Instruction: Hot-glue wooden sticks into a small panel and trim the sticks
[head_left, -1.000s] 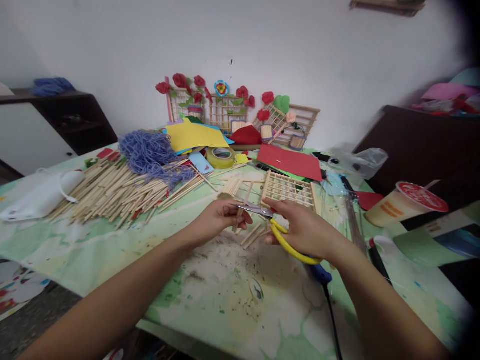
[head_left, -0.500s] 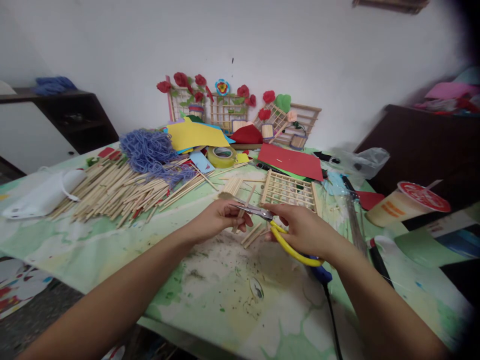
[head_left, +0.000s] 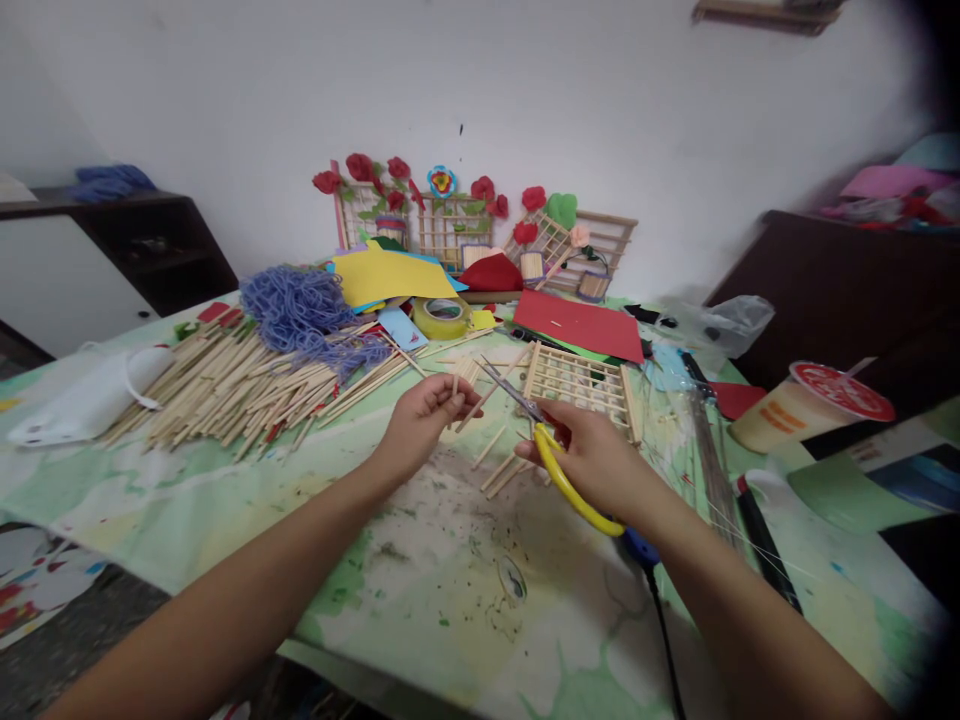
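Observation:
My left hand (head_left: 426,418) pinches thin wooden sticks (head_left: 454,392) between thumb and fingertips, above the middle of the table. In my right hand (head_left: 596,455) is a pair of scissors (head_left: 559,470) with yellow handles. Their blades are slightly parted and point up and left, a little right of my left fingertips, apart from the held sticks. Short cut stick pieces (head_left: 504,472) lie on the tablecloth between and below the hands. Just beyond my right hand rests a small wooden lattice (head_left: 581,382).
A heap of sticks (head_left: 225,385) and blue yarn (head_left: 296,305) cover the left side. Behind are coloured paper (head_left: 394,275), yellow tape (head_left: 441,317) and lattices with paper flowers (head_left: 454,220). A drink cup (head_left: 806,410) stands right; a blue tool (head_left: 640,547) with a black cord lies near my right wrist.
My left hand has moved left and slightly up, away from the scissors. The blades no longer touch the held stick. Another short stick piece now shows on the cloth between the hands.

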